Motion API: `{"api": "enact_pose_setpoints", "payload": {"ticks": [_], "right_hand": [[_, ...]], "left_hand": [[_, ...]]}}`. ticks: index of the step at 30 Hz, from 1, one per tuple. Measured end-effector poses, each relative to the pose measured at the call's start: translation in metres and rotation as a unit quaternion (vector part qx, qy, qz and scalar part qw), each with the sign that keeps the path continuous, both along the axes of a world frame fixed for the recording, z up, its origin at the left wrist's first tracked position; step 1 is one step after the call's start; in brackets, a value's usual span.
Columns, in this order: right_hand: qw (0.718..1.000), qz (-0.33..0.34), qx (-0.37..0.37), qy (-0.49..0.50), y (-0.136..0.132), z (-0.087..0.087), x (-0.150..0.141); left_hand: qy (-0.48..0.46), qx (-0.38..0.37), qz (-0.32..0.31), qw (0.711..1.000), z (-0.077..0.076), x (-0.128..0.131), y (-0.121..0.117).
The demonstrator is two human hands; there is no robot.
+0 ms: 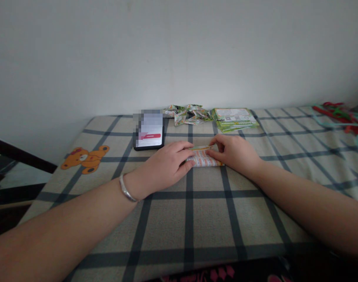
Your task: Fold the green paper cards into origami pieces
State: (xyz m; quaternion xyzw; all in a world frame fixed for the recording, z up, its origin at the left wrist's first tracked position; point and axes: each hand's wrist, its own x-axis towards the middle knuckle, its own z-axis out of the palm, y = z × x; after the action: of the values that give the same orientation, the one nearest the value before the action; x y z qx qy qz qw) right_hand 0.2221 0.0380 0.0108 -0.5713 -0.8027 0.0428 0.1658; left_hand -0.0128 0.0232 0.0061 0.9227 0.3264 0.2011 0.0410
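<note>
A small folded paper leaflet (202,157), white with red print and a green-orange edge, lies on the checked cloth (196,219). My left hand (164,166), with a silver bangle on its wrist, presses on the paper's left end with curled fingers. My right hand (236,152) pinches the paper's right end and top edge. Both hands touch the paper, which stays flat on the cloth.
A phone (149,130) with a lit screen lies just behind my left hand. Folded paper pieces (188,113) and a stack of green leaflets (234,118) sit by the white wall. Red and teal ribbons (343,115) lie far right. A bear print (85,158) marks the cloth's left.
</note>
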Motion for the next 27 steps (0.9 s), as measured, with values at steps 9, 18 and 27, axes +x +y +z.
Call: {"api": "enact_pose_setpoints", "payload": {"ticks": [9, 18, 27], "right_hand": [[0.997, 0.056, 0.061, 0.004, 0.0032, -0.0019, 0.0025], [0.995, 0.066, 0.075, 0.006, 0.0076, -0.0038, 0.0027], [0.993, 0.092, 0.072, 0.009, 0.0099, -0.0026, 0.0034]], "left_hand": [[0.023, 0.032, 0.03, 0.999, -0.0018, 0.0018, 0.0001], [0.039, 0.026, 0.037, 0.998, 0.0016, 0.0044, -0.0023], [0.028, -0.013, 0.025, 0.999, 0.0076, 0.0053, -0.0038]]}}
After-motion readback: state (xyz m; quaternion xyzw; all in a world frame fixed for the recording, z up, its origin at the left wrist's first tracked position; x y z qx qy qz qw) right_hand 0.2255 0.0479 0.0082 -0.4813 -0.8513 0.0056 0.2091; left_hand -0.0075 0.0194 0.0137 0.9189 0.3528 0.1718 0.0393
